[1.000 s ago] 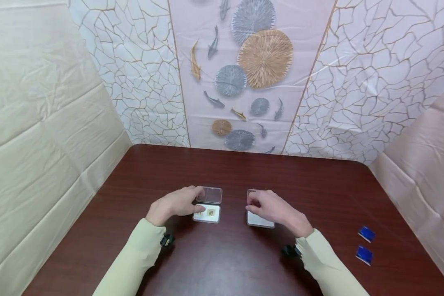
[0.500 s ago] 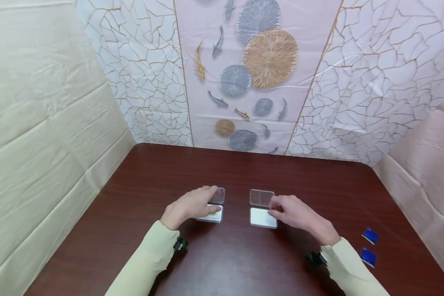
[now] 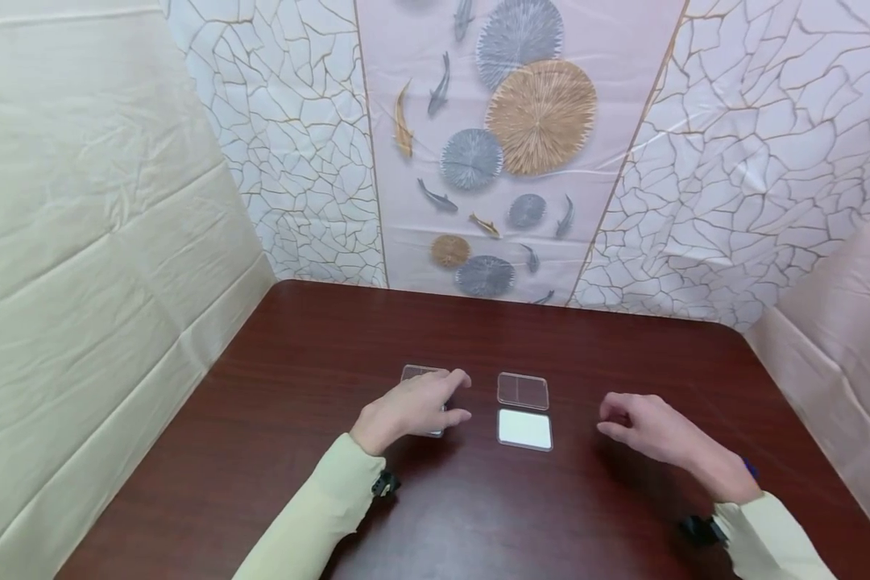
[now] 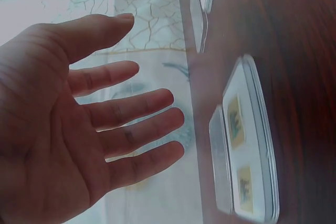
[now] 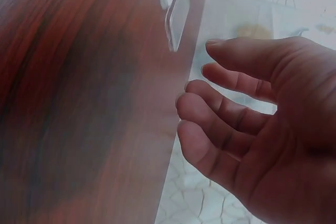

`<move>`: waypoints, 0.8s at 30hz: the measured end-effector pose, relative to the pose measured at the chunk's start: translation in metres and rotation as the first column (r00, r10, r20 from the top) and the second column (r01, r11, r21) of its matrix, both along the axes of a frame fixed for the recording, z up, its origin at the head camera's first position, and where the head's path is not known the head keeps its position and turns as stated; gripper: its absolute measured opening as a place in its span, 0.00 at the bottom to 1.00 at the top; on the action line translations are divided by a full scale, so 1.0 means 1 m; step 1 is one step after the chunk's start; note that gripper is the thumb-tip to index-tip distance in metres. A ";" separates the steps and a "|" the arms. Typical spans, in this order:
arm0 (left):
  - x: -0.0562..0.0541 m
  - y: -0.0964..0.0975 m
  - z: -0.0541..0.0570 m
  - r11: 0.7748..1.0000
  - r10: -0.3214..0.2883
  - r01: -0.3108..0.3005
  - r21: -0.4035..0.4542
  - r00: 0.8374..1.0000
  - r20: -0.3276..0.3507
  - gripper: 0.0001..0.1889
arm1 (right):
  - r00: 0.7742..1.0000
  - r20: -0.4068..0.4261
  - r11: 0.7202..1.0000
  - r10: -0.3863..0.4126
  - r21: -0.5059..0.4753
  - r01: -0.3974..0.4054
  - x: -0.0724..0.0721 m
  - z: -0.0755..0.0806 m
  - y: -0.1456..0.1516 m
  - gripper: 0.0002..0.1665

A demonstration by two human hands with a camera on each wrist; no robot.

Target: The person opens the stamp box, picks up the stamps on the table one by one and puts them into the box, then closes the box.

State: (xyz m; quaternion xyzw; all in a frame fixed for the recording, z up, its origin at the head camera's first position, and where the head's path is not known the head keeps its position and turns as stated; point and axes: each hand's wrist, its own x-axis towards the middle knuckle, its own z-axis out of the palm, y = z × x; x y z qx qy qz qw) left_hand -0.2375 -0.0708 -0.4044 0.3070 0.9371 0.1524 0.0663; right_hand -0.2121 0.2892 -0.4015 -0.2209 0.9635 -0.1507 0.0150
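My left hand (image 3: 415, 404) hovers over the left flat case, its fingers relaxed and holding nothing. In the left wrist view that case (image 4: 257, 124) lies open, its white insert bearing two small gold-toned pieces (image 4: 236, 121) and its clear lid (image 4: 219, 161) folded back. In the head view the left hand covers most of it. To the right lies a second open case with a plain white insert (image 3: 525, 429) and a clear lid (image 3: 524, 391) behind it. My right hand (image 3: 648, 427) is right of this second case, above the table, fingers loosely curled around nothing.
A dark reddish-brown table (image 3: 348, 338) carries everything. Part of a blue item (image 3: 750, 467) shows behind the right wrist. Pale patterned cloth (image 3: 297, 145) hangs at the back, with plain cloth panels at both sides.
My right hand has moved right, away from the second case, uncovering it. My left hand has shifted right across the left case. The blue packets at the right are now mostly hidden by the right arm.
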 end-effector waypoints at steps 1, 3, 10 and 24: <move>0.000 0.003 0.000 1.000 -0.001 0.001 -0.004 1.000 0.003 0.24 | 1.000 -0.007 1.000 -0.002 0.003 0.002 0.002 0.001 0.004 0.08; 0.001 0.009 0.000 1.000 -0.006 0.007 -0.009 1.000 0.006 0.24 | 1.000 -0.015 1.000 -0.006 0.006 0.006 0.005 0.001 0.013 0.10; 0.000 0.025 -0.005 0.999 -0.010 0.010 -0.044 1.000 0.001 0.23 | 0.998 0.067 1.000 -0.012 0.028 0.010 0.011 -0.004 0.041 0.10; -0.003 0.055 -0.017 0.996 -0.014 0.015 -0.090 1.000 0.020 0.24 | 0.953 0.299 0.997 -0.039 0.079 0.015 0.022 0.001 0.099 0.15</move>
